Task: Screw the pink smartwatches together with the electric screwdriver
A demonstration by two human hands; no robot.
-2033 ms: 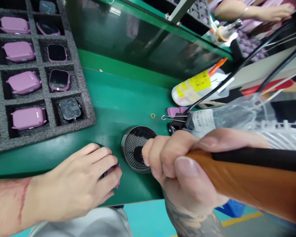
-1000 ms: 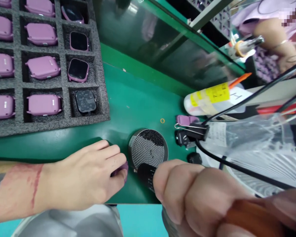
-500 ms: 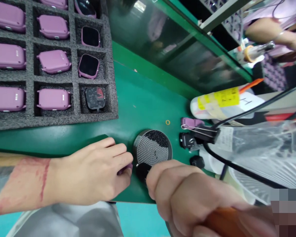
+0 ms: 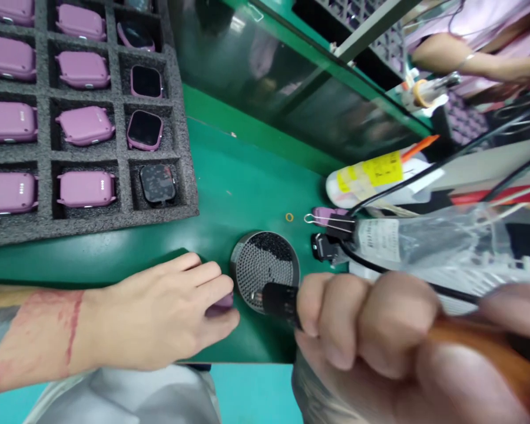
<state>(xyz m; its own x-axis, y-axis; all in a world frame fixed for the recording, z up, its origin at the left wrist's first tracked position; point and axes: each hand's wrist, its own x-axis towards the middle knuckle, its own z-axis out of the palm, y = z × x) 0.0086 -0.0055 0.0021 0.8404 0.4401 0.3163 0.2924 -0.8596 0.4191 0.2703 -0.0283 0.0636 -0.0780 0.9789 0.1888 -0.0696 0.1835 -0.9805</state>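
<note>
My left hand (image 4: 163, 312) lies on the green table with its fingers curled round a purple watch case (image 4: 223, 302), most of which is hidden under them. An orange-handled electric screwdriver with a black nose (image 4: 279, 300) is gripped in my right hand (image 4: 362, 321). Its thin tip points left, over the near side of a round dish (image 4: 254, 274). The dish has a perforated floor, and tiny black pieces (image 4: 271, 244), seemingly screws, are heaped at its far side.
A grey foam tray (image 4: 185, 176) of purple watch cases fills the upper left. To the right are a white bottle (image 4: 335, 188) with yellow tape, a binder clip (image 4: 342, 227), black cords and a plastic bag (image 4: 433, 235). Beyond the partition shows another person's arm (image 4: 446, 59).
My right hand has moved right and turned, bringing the screwdriver's tip over the dish. My left hand keeps its hold. The whole view has shifted slightly.
</note>
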